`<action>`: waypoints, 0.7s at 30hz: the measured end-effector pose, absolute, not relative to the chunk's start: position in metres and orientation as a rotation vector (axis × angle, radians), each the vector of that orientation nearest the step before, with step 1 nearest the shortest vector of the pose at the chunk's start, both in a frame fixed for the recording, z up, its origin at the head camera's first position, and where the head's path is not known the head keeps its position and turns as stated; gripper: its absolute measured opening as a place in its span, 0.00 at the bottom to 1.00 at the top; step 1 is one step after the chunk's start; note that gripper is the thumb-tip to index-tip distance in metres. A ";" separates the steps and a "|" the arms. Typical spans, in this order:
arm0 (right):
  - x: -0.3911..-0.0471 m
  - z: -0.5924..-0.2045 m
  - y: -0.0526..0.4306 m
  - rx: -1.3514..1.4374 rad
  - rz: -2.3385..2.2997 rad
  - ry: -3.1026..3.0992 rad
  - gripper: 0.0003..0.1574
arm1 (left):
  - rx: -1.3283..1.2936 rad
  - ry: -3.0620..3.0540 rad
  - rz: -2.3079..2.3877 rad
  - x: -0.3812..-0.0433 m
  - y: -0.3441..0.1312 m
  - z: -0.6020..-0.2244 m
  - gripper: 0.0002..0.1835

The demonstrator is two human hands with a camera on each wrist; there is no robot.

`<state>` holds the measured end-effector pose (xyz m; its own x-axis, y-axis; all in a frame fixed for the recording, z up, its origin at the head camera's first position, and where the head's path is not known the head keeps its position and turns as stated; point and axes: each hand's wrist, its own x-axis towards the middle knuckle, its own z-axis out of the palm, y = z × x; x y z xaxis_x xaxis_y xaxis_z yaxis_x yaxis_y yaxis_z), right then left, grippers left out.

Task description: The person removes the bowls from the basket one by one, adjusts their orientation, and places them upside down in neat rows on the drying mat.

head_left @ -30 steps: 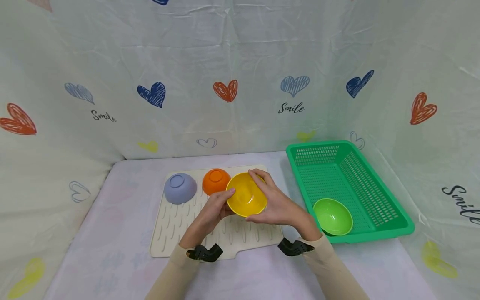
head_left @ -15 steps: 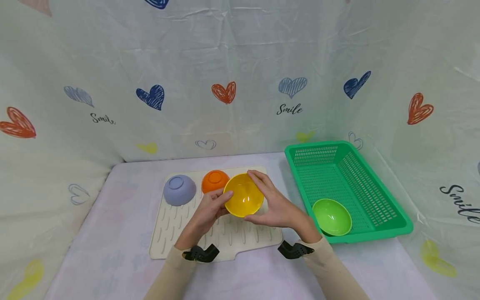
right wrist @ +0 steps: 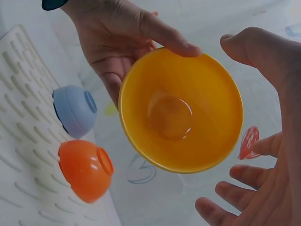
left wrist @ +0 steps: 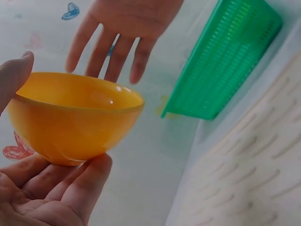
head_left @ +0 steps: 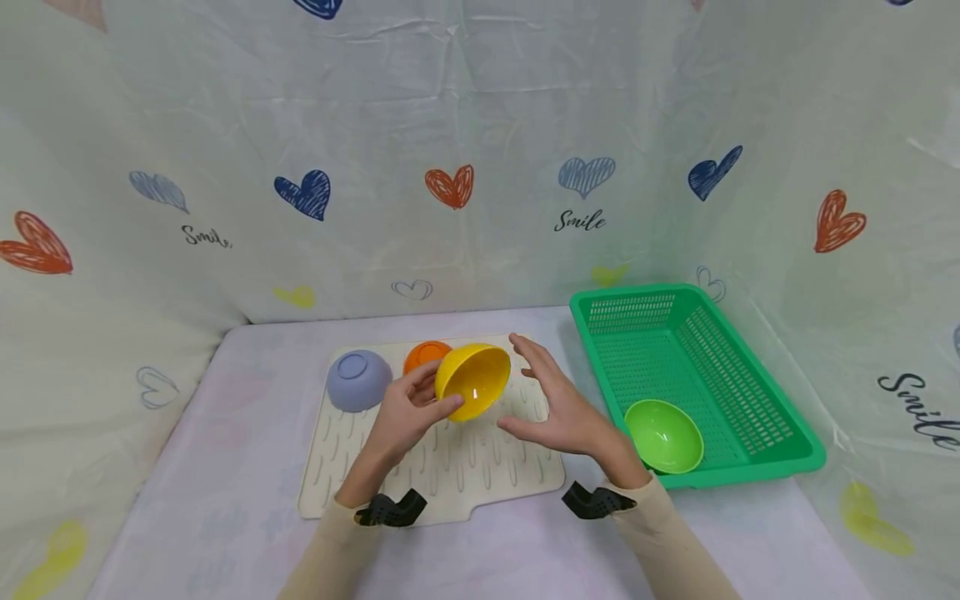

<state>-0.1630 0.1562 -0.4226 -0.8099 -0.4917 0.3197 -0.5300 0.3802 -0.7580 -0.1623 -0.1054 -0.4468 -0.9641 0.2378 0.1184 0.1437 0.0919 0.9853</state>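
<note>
A yellow bowl (head_left: 476,383) is held up over the cream drying mat (head_left: 450,492), tilted with its inside toward the right. My left hand (head_left: 405,417) grips it, thumb at the rim and fingers under the base, as the left wrist view of the bowl (left wrist: 75,122) shows. To its right, my right hand (head_left: 562,412) stands apart from the bowl with fingers spread and nothing in them. Behind the yellow bowl an orange bowl (head_left: 426,356), partly hidden, sits upside down on the mat. Left of that lies an upside-down periwinkle-blue bowl (head_left: 358,381).
On the right side of the table stands a green slotted basket (head_left: 637,358). A light green bowl (head_left: 664,436) sits in its near left corner, opening up. A white sheet printed with hearts hangs behind and beside the table.
My right hand has let go of the yellow bowl, which both hands held before. The left hand has moved slightly left with the bowl and turned its opening to the right.
</note>
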 end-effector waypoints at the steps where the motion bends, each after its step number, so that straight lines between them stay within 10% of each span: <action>1: -0.163 -0.422 0.157 0.943 1.441 -2.573 0.63 | 0.413 2.289 2.031 -0.162 -0.107 -0.446 0.34; 21: -0.166 -0.412 0.170 0.858 1.380 -2.506 0.66 | 1.062 2.944 1.504 -0.160 -0.113 -0.423 0.48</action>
